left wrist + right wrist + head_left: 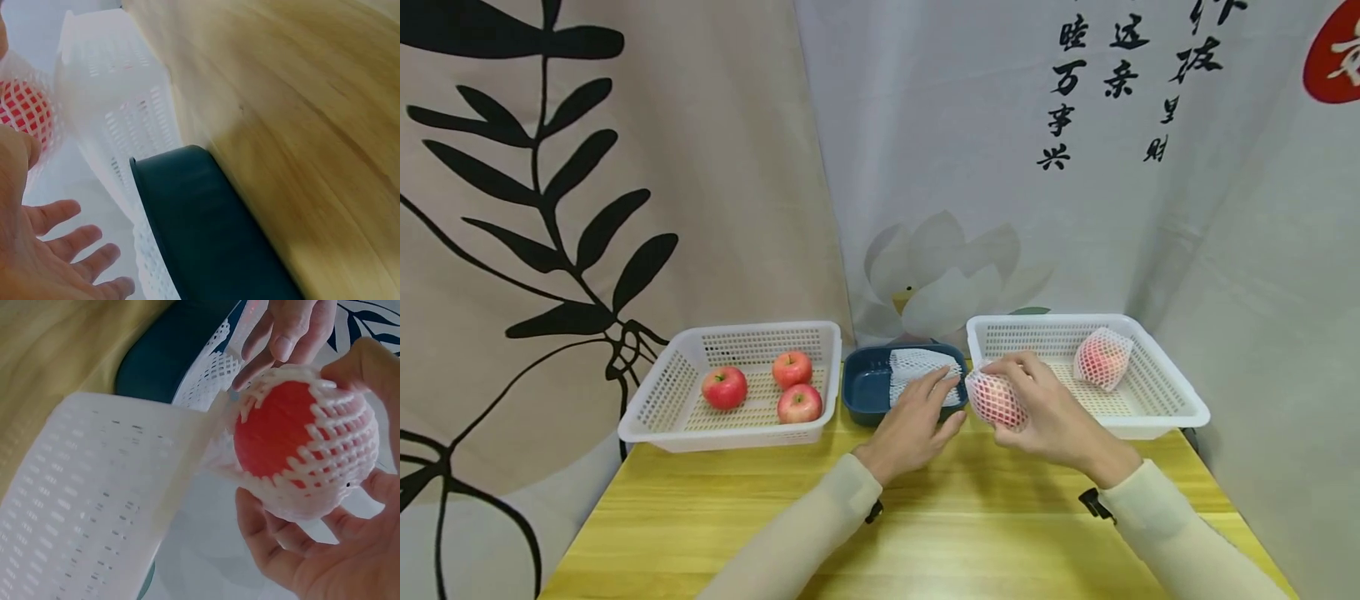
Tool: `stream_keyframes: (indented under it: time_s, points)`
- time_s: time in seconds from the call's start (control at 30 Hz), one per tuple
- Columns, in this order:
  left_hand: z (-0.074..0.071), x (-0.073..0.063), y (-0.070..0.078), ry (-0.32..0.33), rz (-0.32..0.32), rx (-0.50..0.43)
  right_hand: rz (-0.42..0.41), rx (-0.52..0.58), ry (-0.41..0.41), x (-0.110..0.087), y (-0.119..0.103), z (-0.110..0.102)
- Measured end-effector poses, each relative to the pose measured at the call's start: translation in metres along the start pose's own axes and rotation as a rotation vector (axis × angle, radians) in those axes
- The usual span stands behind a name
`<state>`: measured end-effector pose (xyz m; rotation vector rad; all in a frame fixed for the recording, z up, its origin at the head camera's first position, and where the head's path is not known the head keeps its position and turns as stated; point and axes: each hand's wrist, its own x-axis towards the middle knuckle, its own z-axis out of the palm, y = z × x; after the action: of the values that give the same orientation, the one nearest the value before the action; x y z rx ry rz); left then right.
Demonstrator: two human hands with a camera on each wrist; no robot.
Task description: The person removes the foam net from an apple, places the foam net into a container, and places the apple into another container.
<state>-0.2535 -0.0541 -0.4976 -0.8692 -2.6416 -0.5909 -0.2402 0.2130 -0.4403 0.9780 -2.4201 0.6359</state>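
My right hand (1048,412) grips an apple wrapped in a white foam net (996,402), held up at the near left corner of the right white basket (1172,408). In the right wrist view, the net (344,437) leaves a patch of red apple (272,434) bare, with fingers and thumb around it. Just left of the apple is my left hand (913,425), its fingers spread and nothing in its grasp. It overlaps the dark blue bin (867,379) in the head view; white foam netting (913,364) lies inside that bin.
A left white basket (662,417) contains three bare red apples, one of them an apple (725,387) on the left side. Inside the right basket sits another netted apple (1102,358). Both baskets and the bin stand along the far side of the wooden table (985,533), before a hanging cloth (737,167).
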Motion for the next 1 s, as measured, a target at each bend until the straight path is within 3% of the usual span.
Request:
stream_keyframes:
  time_s: [0.2,0.7,1.0]
  points:
    - [-0.003,-0.009,-0.006,0.016,0.013,-0.007,-0.035,0.016,0.019,-0.004,-0.008,0.003]
    - [-0.021,-0.041,-0.021,0.006,-0.024,0.016,-0.115,0.032,0.002,-0.014,-0.03,0.02]
    - [-0.027,-0.061,-0.029,-0.036,-0.045,0.031,-0.17,0.055,-0.092,-0.017,-0.045,0.04]
